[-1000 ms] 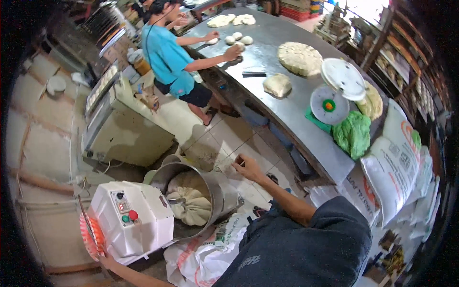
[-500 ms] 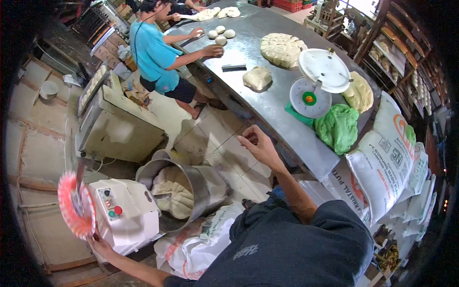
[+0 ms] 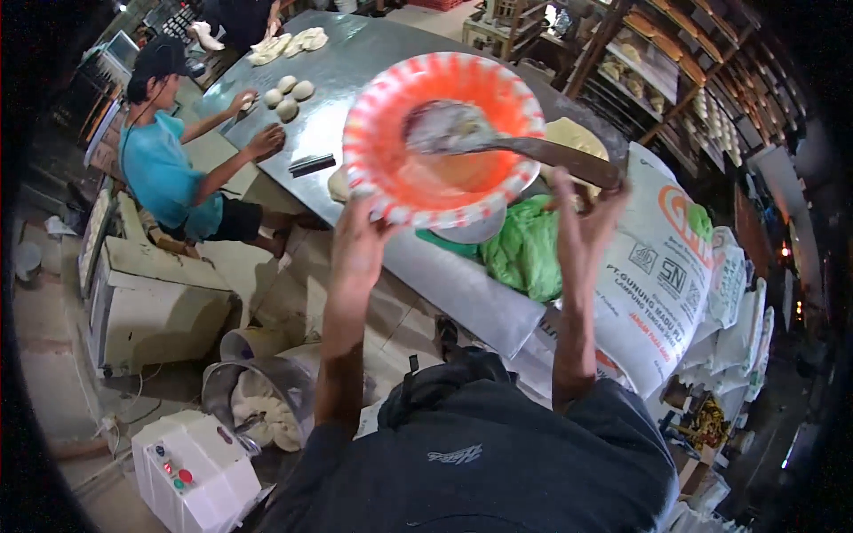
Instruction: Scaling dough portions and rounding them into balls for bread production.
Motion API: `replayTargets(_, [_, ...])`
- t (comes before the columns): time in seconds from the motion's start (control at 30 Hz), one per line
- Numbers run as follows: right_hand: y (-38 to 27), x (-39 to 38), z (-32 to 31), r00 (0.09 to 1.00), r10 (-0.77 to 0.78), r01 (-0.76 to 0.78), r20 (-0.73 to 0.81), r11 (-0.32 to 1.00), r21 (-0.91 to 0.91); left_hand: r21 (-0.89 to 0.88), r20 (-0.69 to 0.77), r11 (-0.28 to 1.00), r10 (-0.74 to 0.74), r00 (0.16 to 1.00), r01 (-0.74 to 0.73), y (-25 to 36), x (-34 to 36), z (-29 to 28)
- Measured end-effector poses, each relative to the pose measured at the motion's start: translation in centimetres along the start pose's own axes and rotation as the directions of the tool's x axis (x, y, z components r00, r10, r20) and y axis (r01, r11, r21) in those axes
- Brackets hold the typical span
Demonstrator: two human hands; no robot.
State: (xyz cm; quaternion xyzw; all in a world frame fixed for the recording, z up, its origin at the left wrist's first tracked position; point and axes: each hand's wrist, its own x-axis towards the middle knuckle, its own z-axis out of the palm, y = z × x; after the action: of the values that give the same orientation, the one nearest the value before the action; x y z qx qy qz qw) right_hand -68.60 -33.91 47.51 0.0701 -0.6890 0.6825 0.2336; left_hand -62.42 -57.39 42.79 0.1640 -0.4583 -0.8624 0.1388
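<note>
An orange plastic basin (image 3: 508,98) with a white-streaked, wavy rim is held up between me and the table, hiding part of the tabletop. My left hand (image 3: 362,233) grips its near left rim. Across the basin lies a long-handled tool, perhaps a spoon or paddle (image 3: 551,153), its wide end smeared with something white; a little pale stuff shows in the basin. At the right, my right hand (image 3: 586,209) has its fingers round the dark end of the handle. Green plastic (image 3: 524,253) and part of a scale pan (image 3: 475,229) show below the basin.
On the metal table (image 3: 267,147) sit dough balls (image 3: 287,109), a dark bar-shaped tool (image 3: 312,164) and flattened dough (image 3: 573,142). A person in blue (image 3: 164,173) works at its left side. A mixer (image 3: 195,471) with a dough-filled bowl (image 3: 267,409) stands lower left; white sacks (image 3: 653,275) lean at right.
My left hand has brought the basin from beside the mixer up in front of me, over the table's near edge. My right hand, empty before, now grips the tool's handle. The view has turned.
</note>
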Motion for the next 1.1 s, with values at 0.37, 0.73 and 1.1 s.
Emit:
replayTargets(0.37, [2.1,5.9,-5.4,0.891,-0.012,0.401,0.455,0.491,-0.773,0.157,0.236,0.986,-0.097,0.967,0.061,-7.5,6.5,7.1])
replayTargets(0.73, [-1.9,-4.2,0.2,0.642,0.588,-0.387,0.493,0.803,-0.454,0.182,-0.446,0.983,0.094,0.890,-0.013,-20.2,0.4,-14.3])
replayTargets(1.1, [3.9,-26.7,-4.6,0.519,0.773,-0.642,0.365,0.635,-0.431,0.928,-0.211,0.373,0.473,0.856,0.023,-16.2,18.6,-17.0])
